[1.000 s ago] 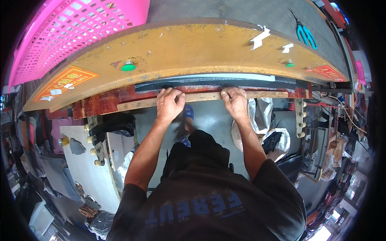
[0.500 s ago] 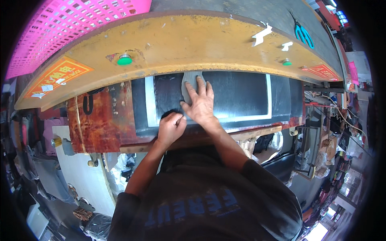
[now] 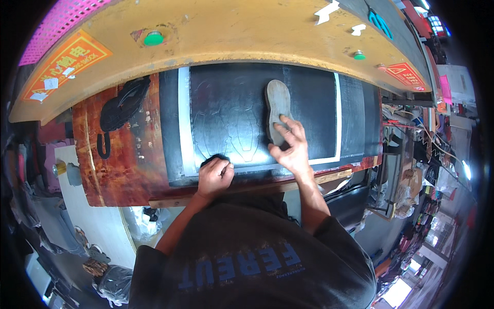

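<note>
A black sheet (image 3: 316,105) lies under the yellow press beam, with curved, sole-like outlines (image 3: 243,126) marked in its left half. On its right half, a grey sole-shaped cutting die (image 3: 278,98) points away from me. My right hand (image 3: 292,147) grips the die's near end, thumb on the left and fingers over the top and right side. My left hand (image 3: 215,177) is closed in a fist at the sheet's near edge. Something small and black shows at its knuckles, too hidden to name.
Across the far side runs the yellow press beam (image 3: 216,38) with green buttons (image 3: 153,38). A black sole-shaped piece (image 3: 125,105) and a black U-shaped piece (image 3: 104,146) lie on the worn red board (image 3: 123,175) at left. Beyond the beam are a pink basket (image 3: 56,28) and blue-handled scissors (image 3: 380,24).
My right hand has brought the die out from beside the beam, to the right and nearer me. Sole-like outlines now show on the sheet. My left fist stays near the sheet's edge.
</note>
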Demonstrator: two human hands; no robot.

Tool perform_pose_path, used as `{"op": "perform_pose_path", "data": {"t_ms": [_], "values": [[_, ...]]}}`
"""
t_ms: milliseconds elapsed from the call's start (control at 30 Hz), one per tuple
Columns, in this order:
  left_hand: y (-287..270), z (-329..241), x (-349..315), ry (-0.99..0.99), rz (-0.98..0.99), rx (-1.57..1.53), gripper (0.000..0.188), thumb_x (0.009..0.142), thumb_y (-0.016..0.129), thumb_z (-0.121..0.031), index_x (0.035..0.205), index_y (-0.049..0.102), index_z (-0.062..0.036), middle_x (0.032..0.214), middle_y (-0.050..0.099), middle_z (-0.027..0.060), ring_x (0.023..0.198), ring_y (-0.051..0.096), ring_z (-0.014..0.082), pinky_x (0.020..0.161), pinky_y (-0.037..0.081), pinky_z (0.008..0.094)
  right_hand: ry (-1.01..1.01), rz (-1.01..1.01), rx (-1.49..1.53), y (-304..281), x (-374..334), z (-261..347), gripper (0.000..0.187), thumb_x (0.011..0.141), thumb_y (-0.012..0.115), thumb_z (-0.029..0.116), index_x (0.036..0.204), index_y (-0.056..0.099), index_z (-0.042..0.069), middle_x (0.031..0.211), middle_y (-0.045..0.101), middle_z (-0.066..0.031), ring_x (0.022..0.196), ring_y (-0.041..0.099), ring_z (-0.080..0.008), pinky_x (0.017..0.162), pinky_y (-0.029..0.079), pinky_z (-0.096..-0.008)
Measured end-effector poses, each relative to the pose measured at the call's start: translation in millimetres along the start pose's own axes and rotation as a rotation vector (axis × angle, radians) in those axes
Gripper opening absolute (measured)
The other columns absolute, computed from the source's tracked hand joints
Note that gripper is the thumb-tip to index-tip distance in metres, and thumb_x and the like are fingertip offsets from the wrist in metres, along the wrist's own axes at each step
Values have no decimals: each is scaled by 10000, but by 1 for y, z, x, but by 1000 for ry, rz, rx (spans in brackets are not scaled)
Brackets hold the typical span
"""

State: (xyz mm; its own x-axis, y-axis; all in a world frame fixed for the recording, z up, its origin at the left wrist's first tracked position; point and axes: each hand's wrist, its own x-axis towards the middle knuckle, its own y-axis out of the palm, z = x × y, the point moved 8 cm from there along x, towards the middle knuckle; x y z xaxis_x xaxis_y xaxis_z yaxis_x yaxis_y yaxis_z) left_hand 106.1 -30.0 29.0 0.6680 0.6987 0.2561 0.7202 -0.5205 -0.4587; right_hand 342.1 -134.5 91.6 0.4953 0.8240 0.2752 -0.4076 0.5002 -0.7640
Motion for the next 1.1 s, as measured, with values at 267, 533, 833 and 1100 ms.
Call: {"op": "perform_pose_path", "data": {"t_ms": [267,533,833,1100], "values": [[5,11,31,-41,29,41,84,898,755,-83,857,694,-43,719,611,113,621,621,308,573,499,433,29,-13,-184,43,16,-18,568,695,843,229,1253,788,138,1528,560,-50,1406,414,-549,1138,429,-629],[7,12,99,-2,11,109,68,939,746,-120,957,735,-56,867,680,133,762,688,354,686,560,435,21,-9,-188,40,103,-37,703,773,863,345,1402,694,81,1616,451,-240,1485,363,-554,1195,347,-649],[38,22,148,123,31,286,77,924,715,-144,924,738,-70,925,726,108,831,653,346,789,518,464,259,-404,221,-81,129,-82,717,980,768,214,1549,463,-99,1550,508,-344,1481,473,-447,1249,344,-473],[38,40,204,74,-65,302,84,885,746,-159,861,705,-89,861,682,95,843,633,358,828,526,469,287,-520,230,-99,140,-135,709,996,706,166,1591,409,-81,1613,448,-331,1471,485,-451,1231,370,-445]]}}
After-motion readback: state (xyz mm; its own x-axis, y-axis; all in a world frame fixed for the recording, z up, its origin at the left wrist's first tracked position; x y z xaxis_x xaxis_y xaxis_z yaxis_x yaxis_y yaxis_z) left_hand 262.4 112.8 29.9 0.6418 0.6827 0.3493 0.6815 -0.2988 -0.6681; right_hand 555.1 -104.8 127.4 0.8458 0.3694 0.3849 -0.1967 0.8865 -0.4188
